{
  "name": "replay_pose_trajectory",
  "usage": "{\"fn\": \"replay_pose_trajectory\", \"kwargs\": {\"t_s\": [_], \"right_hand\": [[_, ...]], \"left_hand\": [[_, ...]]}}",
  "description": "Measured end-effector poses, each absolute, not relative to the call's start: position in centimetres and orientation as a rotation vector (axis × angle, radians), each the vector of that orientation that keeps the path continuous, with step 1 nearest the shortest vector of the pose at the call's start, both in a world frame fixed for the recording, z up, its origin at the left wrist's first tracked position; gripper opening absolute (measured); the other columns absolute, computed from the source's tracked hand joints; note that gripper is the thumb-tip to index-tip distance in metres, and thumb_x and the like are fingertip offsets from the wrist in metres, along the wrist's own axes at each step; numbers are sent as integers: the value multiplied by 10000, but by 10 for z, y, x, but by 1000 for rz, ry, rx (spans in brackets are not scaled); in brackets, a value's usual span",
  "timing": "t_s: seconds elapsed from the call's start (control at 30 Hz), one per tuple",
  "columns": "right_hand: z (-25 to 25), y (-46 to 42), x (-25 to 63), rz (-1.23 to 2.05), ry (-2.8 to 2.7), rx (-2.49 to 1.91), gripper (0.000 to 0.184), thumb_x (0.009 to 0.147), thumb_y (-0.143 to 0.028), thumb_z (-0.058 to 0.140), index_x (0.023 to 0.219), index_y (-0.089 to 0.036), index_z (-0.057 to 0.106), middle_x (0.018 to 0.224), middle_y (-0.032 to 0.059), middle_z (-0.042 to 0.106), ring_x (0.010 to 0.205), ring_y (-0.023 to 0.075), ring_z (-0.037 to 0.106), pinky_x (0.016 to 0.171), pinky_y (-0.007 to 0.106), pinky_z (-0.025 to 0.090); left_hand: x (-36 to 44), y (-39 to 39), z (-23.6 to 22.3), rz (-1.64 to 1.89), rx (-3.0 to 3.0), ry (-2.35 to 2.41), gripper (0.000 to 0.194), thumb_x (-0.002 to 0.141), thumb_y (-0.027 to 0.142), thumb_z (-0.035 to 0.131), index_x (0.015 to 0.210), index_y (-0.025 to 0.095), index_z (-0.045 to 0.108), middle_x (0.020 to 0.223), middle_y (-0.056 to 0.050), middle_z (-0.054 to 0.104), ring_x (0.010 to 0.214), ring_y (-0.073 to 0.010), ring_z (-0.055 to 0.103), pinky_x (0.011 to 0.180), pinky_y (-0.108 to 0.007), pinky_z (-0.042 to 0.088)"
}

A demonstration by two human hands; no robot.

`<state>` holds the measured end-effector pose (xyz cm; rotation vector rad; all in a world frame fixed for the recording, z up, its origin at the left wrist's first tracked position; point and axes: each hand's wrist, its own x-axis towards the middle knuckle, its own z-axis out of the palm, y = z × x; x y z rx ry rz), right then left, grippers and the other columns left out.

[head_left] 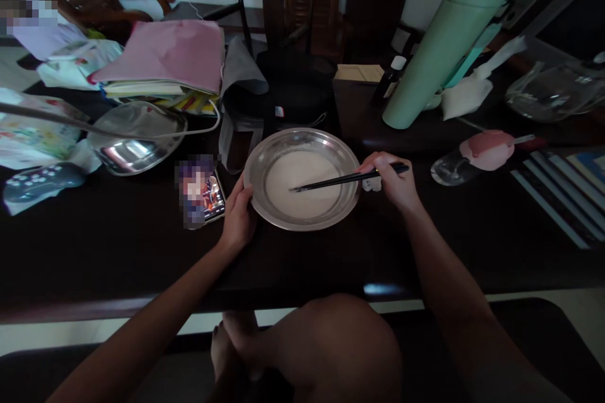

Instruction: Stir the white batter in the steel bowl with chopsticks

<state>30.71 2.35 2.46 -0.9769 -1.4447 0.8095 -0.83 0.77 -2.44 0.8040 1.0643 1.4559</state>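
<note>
A round steel bowl (pixel 258 167) stands on the dark table, with a pale, milky mixture (pixel 302 167) covering its bottom. My left hand (pixel 239 217) grips the bowl's left rim, thumb on the near side. In my right hand (pixel 390 179), beyond the right rim, is a pair of black chopsticks (pixel 338 181) held close together. They slant down to the left across the bowl, and their tips touch the mixture near its middle. A small white crumpled thing (pixel 372 183) lies partly hidden under my right hand.
Left of the bowl are a phone (pixel 212 195), a steel dish (pixel 137 138) and a game controller (pixel 43 182). A pink cloth (pixel 170 53) covers a pile behind. Rightward stand a green thermos (pixel 439 56), a pink-topped container (pixel 486 151), a glass pot (pixel 543 97) and stacked books (pixel 562 195).
</note>
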Motion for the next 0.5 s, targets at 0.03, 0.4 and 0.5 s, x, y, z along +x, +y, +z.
{"fn": "replay_pose_trajectory", "kwargs": {"t_s": [0.03, 0.4, 0.5], "right_hand": [[25, 24, 307, 797, -1457, -984, 434, 927, -641, 731, 730, -264, 820, 740, 32, 803, 752, 192, 794, 751, 331, 652], [27, 23, 306, 755, -1466, -1023, 437, 917, -665, 729, 740, -276, 821, 774, 33, 820, 784, 203, 804, 773, 345, 659], [27, 22, 306, 724, -1394, -1039, 480, 920, -683, 711, 697, -267, 800, 732, 36, 808, 739, 205, 797, 712, 339, 653]], "left_hand": [[-8, 7, -23, 1461, 811, 1064, 419, 794, 375, 792, 1167, 187, 766, 1234, -73, 808, 1277, -291, 704, 1070, -321, 570], [-6, 7, -23, 1474, 811, 1045, 440, 774, 403, 813, 1163, 201, 777, 1225, -60, 815, 1240, -298, 720, 1085, -352, 575], [-6, 7, -23, 1475, 834, 1057, 415, 789, 387, 804, 1154, 190, 786, 1222, -75, 815, 1219, -307, 727, 1017, -347, 604]]}}
